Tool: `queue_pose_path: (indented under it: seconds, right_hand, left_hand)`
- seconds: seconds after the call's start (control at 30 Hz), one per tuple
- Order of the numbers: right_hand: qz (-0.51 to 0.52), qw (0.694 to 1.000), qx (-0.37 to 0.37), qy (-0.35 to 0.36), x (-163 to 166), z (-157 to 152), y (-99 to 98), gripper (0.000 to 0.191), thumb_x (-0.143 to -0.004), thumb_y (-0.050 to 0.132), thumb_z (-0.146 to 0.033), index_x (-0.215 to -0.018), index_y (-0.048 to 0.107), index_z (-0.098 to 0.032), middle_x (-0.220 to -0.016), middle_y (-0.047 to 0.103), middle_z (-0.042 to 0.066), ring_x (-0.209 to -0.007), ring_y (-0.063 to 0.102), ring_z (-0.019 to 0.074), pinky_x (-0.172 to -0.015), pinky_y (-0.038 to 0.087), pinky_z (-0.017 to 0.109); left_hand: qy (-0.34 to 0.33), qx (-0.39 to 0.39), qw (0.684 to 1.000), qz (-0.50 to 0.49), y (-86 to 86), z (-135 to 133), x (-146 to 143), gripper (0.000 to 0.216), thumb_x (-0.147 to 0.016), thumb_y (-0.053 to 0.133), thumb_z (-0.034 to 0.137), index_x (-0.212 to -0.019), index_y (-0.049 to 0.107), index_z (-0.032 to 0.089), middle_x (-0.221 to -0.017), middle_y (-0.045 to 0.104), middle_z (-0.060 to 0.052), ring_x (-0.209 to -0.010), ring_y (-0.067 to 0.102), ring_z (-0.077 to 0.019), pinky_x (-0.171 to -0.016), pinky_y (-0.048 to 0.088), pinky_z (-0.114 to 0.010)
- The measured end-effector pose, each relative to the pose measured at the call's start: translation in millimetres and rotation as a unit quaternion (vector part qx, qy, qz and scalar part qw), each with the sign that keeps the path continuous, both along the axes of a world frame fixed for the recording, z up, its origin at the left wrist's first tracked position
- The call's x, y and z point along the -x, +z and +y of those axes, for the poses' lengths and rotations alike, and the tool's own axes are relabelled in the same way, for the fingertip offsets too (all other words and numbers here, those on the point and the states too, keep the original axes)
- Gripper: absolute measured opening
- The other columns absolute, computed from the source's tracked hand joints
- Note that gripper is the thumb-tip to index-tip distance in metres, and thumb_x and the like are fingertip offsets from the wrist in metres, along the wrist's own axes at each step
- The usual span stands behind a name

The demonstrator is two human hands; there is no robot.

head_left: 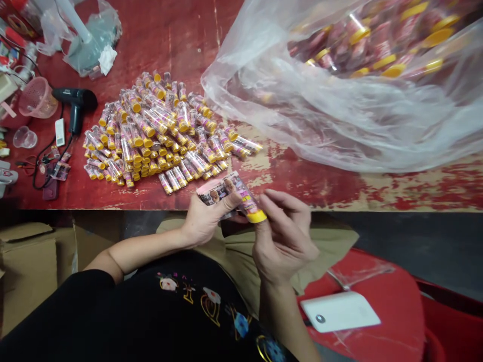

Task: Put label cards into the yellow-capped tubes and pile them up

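My left hand (pixel 204 218) is closed around a bundle of printed labels (pixel 214 193), its thumb pressing a small clear tube (pixel 243 193) with a yellow cap against them. At the capped end of that tube, my right hand (pixel 285 236) has its thumb and index finger bent around the side and cap. Just beyond my hands, a large heap of similar yellow-capped tubes (pixel 154 118) lies on the red table (pixel 177 48). The inner fingers of my left hand are partly hidden.
A big clear plastic bag (pixel 302 115) with more capped tubes (pixel 381 48) spreads over the right side. On the left are a black hair dryer (pixel 77 103), a pink basket (pixel 37 98) and cords. A white power bank (pixel 341 311) rests on a red stool (pixel 396 296).
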State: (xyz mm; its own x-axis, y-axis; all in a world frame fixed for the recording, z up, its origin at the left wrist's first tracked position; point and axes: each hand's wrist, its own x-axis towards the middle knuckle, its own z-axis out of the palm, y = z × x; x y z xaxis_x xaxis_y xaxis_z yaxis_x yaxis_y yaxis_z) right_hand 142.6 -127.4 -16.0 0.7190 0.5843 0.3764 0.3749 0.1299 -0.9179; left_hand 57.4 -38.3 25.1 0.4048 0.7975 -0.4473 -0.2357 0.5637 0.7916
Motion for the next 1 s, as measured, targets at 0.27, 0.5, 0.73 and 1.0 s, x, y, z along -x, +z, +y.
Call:
queue_pose_path:
  seconds: [0.27, 0.5, 0.73, 1.0]
  right_hand:
    - [0.012, 0.998, -0.011, -0.055, 3.9, 10.0, 5.2, 0.015, -0.086, 0.081, -0.02, -0.098, 0.084, -0.027, -0.09, 0.074, 0.003, -0.083, 0.071, 0.0171, -0.071, 0.059, 0.032]
    - [0.044, 0.997, -0.004, -0.063, 8.1, 14.2, 1.0, 0.013, -0.085, 0.082, -0.022, -0.097, 0.084, -0.027, -0.09, 0.074, 0.003, -0.082, 0.071, 0.0168, -0.069, 0.059, 0.031]
    - [0.07, 0.996, 0.024, -0.055, -0.7, 33.5, -9.8, 0.012, -0.087, 0.08, -0.032, -0.095, 0.084, -0.023, -0.091, 0.073, 0.005, -0.084, 0.07, 0.018, -0.072, 0.059, 0.033]
    - [0.039, 0.998, 0.042, 0.022, -81.0, 138.6, -51.4, 0.016, -0.083, 0.08, -0.02, -0.099, 0.082, -0.018, -0.1, 0.076, 0.007, -0.091, 0.071, 0.0182, -0.08, 0.059, 0.032]
  left_hand:
    - [-0.025, 0.019, 0.999, -0.033, -5.4, -9.1, 4.1, 0.058, -0.061, 0.096, 0.056, -0.093, 0.065, 0.018, -0.085, 0.072, -0.003, -0.073, 0.072, -0.0182, -0.066, 0.063, -0.031]
    - [-0.012, 0.03, 0.999, -0.031, -7.6, -8.3, 2.6, 0.062, -0.059, 0.096, 0.058, -0.093, 0.064, 0.017, -0.082, 0.07, -0.002, -0.069, 0.071, -0.0167, -0.061, 0.064, -0.03]
    - [0.015, 0.057, 0.998, -0.019, -10.6, 2.2, 1.9, 0.069, -0.054, 0.098, 0.058, -0.1, 0.068, 0.016, -0.092, 0.075, -0.005, -0.088, 0.077, -0.0243, -0.073, 0.067, -0.034]
    - [0.04, 0.129, 0.99, -0.024, -9.7, 14.0, 16.4, 0.044, -0.079, 0.088, 0.037, -0.109, 0.067, 0.014, -0.094, 0.08, -0.01, -0.104, 0.079, -0.0293, -0.087, 0.066, -0.042]
